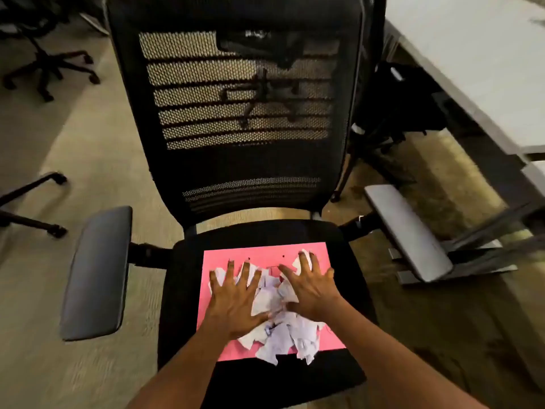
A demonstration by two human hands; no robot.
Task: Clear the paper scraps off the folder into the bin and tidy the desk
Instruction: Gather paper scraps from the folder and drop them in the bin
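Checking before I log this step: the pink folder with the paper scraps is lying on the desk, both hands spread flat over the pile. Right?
Not quite. The head view shows the pink folder on the chair seat, not the desk. Left hand and right hand do lie spread over the paper scraps.

One pink folder, one heap of paper scraps, two hands, one mesh chair, two armrests.

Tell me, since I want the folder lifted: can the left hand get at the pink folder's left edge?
Probably yes: the left hand lies on the pink paper folder, whose left edge looks uncovered.
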